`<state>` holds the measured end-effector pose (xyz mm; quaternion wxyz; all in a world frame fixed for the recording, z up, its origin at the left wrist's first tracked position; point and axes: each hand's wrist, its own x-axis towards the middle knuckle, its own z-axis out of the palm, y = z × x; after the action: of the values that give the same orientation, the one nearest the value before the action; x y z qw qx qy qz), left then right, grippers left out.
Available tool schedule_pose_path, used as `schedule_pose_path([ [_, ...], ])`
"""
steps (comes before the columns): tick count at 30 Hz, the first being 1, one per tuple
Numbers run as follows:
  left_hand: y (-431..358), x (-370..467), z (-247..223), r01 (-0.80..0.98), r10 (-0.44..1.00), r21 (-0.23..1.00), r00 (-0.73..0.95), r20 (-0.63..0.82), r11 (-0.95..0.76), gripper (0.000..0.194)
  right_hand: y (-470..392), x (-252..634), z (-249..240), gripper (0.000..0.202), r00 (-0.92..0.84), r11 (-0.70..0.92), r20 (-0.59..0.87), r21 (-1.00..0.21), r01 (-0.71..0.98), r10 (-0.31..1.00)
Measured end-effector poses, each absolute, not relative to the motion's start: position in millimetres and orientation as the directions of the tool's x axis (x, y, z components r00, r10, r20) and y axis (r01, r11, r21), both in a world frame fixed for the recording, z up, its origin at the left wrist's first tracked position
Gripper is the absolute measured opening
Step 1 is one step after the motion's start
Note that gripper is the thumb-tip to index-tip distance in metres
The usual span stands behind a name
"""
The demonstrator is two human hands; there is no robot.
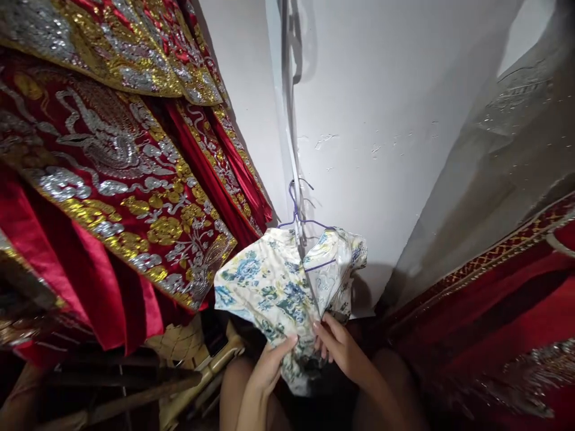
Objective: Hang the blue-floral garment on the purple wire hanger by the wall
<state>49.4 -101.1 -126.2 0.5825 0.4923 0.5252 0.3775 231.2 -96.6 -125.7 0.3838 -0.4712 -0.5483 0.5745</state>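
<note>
A small white garment with a blue and green floral print (274, 287) hangs on a purple wire hanger (300, 222) against the white wall. My left hand (269, 365) grips the garment's lower edge with the thumb on top. My right hand (338, 347) pinches the fabric just right of the front opening. Both hands sit close together below the hanger, near my bare knees.
Red garments with gold and silver embroidery (117, 167) hang thickly on the left. More red embroidered cloth (503, 311) and a sheer grey fabric (507, 149) fill the right. A white wall (381, 120) and hanging cord (290, 108) lie ahead. Wooden furniture (188, 371) stands low left.
</note>
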Motion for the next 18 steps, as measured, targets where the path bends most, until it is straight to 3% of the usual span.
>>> schedule_pose_path([
  [4, -101, 59, -128, -0.459, 0.953, 0.847, -0.002, -0.302, 0.268, 0.059, -95, 220, -130, 0.046, -0.262, -0.106, -0.153, -0.977, 0.184, 0.953],
  [7, -89, 74, -122, -0.541, 0.949, 0.800, -0.009, -0.315, 0.260, 0.059, -94, 217, -134, 0.056, -0.203, -0.083, -0.134, -0.967, 0.242, 0.970],
  [11, -74, 91, -123, -0.551, 0.962, 0.805, -0.016, -0.273, 0.219, 0.061, -93, 219, -137, 0.055, -0.142, -0.037, -0.052, -0.994, 0.103, 0.989],
  [14, -77, 96, -140, -0.394, 0.919, 0.919, -0.353, -0.173, 0.022, 0.062, -92, 228, -139, 0.049, -0.021, -0.031, -0.032, -0.998, 0.061, 0.999],
  [16, -86, 99, -157, -0.085, 0.777, 0.987, -0.627, 0.052, -0.135, 0.057, -91, 234, -141, 0.045, 0.034, -0.046, -0.044, -0.997, 0.056, 0.998],
  [18, -95, 103, -170, 0.236, 0.709, 0.946, -0.627, 0.323, -0.223, 0.049, -91, 236, -143, 0.039, 0.021, -0.070, -0.069, -0.996, 0.063, 0.997],
])
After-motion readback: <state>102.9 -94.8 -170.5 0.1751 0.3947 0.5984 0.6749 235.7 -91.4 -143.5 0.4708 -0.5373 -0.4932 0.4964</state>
